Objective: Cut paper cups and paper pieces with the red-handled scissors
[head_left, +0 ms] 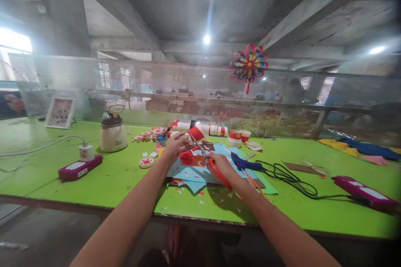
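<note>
My left hand (176, 147) is closed on a red and white paper cup (198, 132), held tilted above the middle of the work area. My right hand (221, 166) grips the red-handled scissors (219, 173); their blades point up and left, open at the cup's edge. Beneath both hands lie light blue paper sheets (196, 185) strewn with small red and white scraps. A second red-handled tool or red piece (187, 157) rests on the sheets beside my left hand. The blue glue gun (246, 162) lies just right of my right hand.
Cups (235, 137) stand behind the sheets, beside a row of nested cups (218, 130). Round decorated pieces (146, 162) lie left. A kettle (113, 133) and purple power strip (80, 168) stand further left. Right are a black cable (293, 179) and another power strip (365, 192).
</note>
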The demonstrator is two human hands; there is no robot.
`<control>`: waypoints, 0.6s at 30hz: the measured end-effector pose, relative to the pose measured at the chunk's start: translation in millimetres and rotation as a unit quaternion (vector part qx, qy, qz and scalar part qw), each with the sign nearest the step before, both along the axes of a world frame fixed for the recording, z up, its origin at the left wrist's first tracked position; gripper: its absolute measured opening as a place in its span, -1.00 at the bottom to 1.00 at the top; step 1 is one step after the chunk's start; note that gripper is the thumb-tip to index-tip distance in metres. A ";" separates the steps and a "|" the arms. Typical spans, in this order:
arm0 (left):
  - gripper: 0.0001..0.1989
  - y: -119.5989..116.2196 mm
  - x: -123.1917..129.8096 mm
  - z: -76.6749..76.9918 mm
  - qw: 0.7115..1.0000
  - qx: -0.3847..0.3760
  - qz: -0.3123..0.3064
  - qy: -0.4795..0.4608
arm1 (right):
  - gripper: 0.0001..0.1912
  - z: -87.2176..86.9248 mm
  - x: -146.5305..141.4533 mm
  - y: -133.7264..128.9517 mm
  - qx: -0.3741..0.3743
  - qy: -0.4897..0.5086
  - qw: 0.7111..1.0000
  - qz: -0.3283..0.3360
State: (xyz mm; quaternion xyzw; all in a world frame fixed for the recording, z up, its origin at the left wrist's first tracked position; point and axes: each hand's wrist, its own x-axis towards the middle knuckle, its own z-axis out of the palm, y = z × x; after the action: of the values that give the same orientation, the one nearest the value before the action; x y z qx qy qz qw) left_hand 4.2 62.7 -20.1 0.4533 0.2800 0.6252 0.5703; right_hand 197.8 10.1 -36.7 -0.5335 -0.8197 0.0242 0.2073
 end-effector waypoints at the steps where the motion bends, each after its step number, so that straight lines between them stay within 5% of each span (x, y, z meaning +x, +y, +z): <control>1: -0.76 -0.3 0.1 0.3 1.000 0.001 -0.001 -0.002 | -0.79 -0.2 0.0 -0.1 0.000 0.000 1.000 -0.001; 18: -0.74 2.7 -2.9 -0.6 1.000 -0.004 0.005 0.003 | -0.78 -4.9 0.7 6.5 0.000 0.073 0.997 0.013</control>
State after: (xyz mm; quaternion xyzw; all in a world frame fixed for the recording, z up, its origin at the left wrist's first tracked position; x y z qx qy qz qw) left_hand 1.3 65.4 -20.7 0.4514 0.2860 0.6259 0.5681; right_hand 198.5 16.6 -41.6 -0.5198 -0.8090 0.0656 0.2663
